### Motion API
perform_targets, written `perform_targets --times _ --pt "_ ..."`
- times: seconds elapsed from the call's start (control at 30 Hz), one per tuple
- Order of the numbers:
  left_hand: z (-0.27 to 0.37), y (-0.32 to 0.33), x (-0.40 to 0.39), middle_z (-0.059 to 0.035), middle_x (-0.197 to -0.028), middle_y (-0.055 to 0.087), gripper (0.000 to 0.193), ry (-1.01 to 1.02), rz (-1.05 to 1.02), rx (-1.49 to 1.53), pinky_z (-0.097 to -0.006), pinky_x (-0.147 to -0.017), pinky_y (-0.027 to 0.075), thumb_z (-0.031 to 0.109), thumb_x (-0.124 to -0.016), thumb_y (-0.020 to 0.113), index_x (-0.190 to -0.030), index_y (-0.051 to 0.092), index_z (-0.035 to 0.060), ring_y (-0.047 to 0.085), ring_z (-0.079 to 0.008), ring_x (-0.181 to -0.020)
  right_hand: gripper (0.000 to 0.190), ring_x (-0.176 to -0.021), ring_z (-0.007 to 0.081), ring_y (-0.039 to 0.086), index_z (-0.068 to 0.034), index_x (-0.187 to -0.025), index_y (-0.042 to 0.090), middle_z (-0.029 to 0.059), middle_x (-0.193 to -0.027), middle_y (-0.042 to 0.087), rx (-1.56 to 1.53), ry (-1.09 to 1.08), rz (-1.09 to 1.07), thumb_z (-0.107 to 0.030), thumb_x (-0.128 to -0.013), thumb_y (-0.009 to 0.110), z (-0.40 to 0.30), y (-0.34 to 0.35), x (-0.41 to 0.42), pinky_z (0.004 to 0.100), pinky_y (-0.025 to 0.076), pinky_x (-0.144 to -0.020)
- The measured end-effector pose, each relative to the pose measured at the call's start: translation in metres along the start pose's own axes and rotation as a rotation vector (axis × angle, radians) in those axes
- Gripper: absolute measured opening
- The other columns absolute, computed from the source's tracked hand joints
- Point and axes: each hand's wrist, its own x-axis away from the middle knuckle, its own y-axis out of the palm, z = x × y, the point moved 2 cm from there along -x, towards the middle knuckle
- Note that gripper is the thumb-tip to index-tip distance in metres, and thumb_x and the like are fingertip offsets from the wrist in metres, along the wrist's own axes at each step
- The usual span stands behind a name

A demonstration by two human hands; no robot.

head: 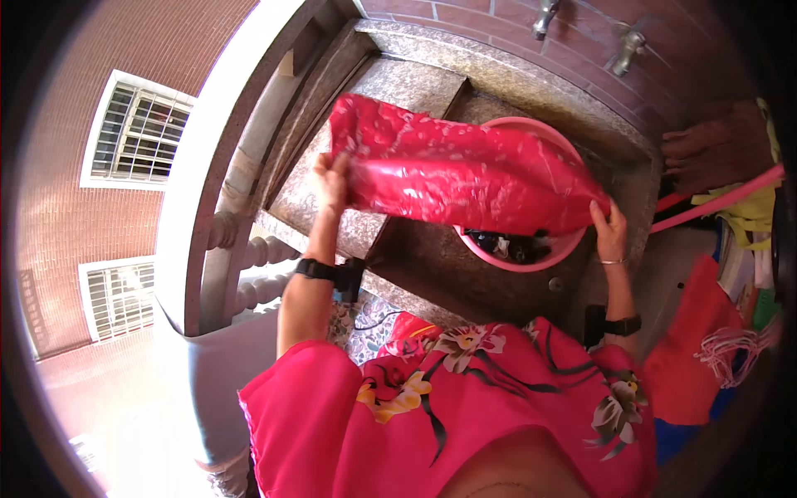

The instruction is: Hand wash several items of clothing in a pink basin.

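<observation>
A shiny red sheet or bag (448, 180), wet and flecked with whitish suds or drops, is stretched between my two hands. My left hand (332, 177) grips its left end, above the sloped stone slab (417, 81). At the other end, my right hand (609, 227) pinches a gathered corner. Under the red piece stands a round pink basin (529, 266), partly covered by it. Dark items (517, 244), hard to make out, lie inside the basin. Both basin and slab are within a stone wash sink (436, 274).
Two metal taps (545, 18) project from the tiled wall (473, 12) behind the sink. A pink hose or tube (722, 198) runs off to the right. Red cloth (691, 355) and other items lie beside the sink. A balustrade (230, 187) borders the left side.
</observation>
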Motion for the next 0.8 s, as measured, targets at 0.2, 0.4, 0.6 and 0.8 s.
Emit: perform_targets --times 0.2,0.4,0.6,0.8 --pt "0.145 -0.030 -0.021 -0.0003 -0.066 0.057 0.008 0.183 -0.114 0.162 -0.0189 -0.052 0.040 0.009 -0.078 0.062 -0.074 0.057 0.0039 0.048 -0.0060 -0.057 0.023 -0.075 0.0117 0.054 0.001 -0.097 0.057 0.0065 -0.084 0.062 0.014 -0.152 0.088 -0.018 -0.085 0.053 -0.083 -0.049 -0.045 0.0275 0.043 -0.069" --pt "0.257 -0.066 -0.026 -0.0117 -0.074 0.061 0.030 0.588 0.154 -0.268 -0.0277 -0.064 0.043 0.032 -0.084 0.054 -0.088 0.059 0.0022 0.055 -0.0139 -0.069 0.029 -0.088 0.0091 0.050 0.002 -0.107 0.054 0.0038 -0.097 0.059 -0.175 -0.216 0.225 -0.020 -0.088 0.049 -0.154 -0.072 -0.072 0.0250 0.039 -0.081" --pt "0.303 -0.082 -0.044 -0.0036 -0.079 0.058 0.023 0.752 -0.033 0.274 -0.0211 -0.063 0.041 0.020 -0.087 0.051 -0.096 0.054 -0.0011 0.050 -0.0071 -0.070 0.031 -0.099 0.0085 0.048 -0.002 -0.115 0.048 0.0031 -0.110 0.053 -0.626 -0.240 0.079 -0.020 -0.089 0.047 -0.208 -0.075 -0.083 0.0239 0.036 -0.088" --pt "0.329 -0.103 -0.096 -0.0083 -0.080 0.063 0.030 0.696 0.037 -0.029 -0.0257 -0.068 0.044 0.026 -0.081 0.056 -0.095 0.060 -0.0003 0.056 -0.0119 -0.073 0.035 -0.096 0.0094 0.052 -0.002 -0.114 0.049 0.0040 -0.109 0.055 -0.478 -0.138 0.074 -0.026 -0.089 0.049 -0.257 -0.065 -0.094 0.0241 0.040 -0.084"
